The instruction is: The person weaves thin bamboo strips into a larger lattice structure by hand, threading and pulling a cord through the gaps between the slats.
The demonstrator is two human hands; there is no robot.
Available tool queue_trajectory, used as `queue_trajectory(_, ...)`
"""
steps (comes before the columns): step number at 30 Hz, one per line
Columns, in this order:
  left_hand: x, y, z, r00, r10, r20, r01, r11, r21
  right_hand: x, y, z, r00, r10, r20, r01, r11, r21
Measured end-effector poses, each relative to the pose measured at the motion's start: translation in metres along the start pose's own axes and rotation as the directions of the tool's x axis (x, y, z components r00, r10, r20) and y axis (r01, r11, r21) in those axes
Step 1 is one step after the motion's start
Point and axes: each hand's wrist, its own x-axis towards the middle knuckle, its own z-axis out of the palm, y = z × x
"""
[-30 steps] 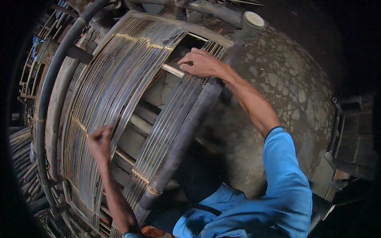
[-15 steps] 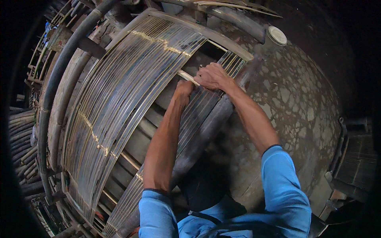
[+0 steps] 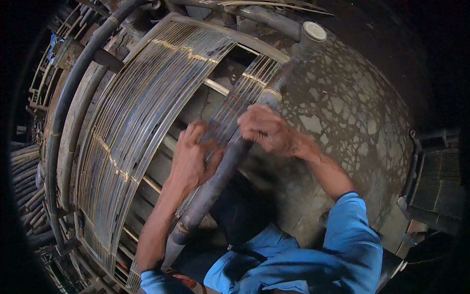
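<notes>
Head view: left hand [image 3: 192, 156] and right hand [image 3: 268, 130] half-curled, grips unclear, dark pole [image 3: 214, 182] between slats [image 3: 250, 81] and floor [image 3: 342, 115].

A wide slat band [image 3: 147, 103] and a narrow slat band [image 3: 247, 88] are carried by the frame [image 3: 267, 50], crossed by pale ties [image 3: 171, 46].

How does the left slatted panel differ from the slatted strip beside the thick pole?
The left slatted panel is much wider than the slatted strip. The left hand partly hides the slatted strip; no hand covers the left slatted panel. Both have thin lengthwise slats.
</notes>
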Motion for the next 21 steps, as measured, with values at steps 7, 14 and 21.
queue_trajectory(7,-0.108,0.106,-0.102,0.977,0.006,0.213,0.068,0.939,-0.338,-0.009,-0.088,-0.008,0.972,-0.008,0.236,-0.030,0.987,0.159)
queue_trajectory(14,-0.113,0.136,-0.084,0.945,0.156,0.288,-0.136,0.987,-0.089,-0.010,-0.053,0.073,0.925,-0.054,0.375,-0.133,0.881,0.454)
queue_trajectory(21,-0.064,0.123,-0.036,0.888,0.320,0.329,-0.412,0.872,0.266,0.099,-0.066,-0.047,0.837,0.531,0.128,-0.310,0.270,0.912)
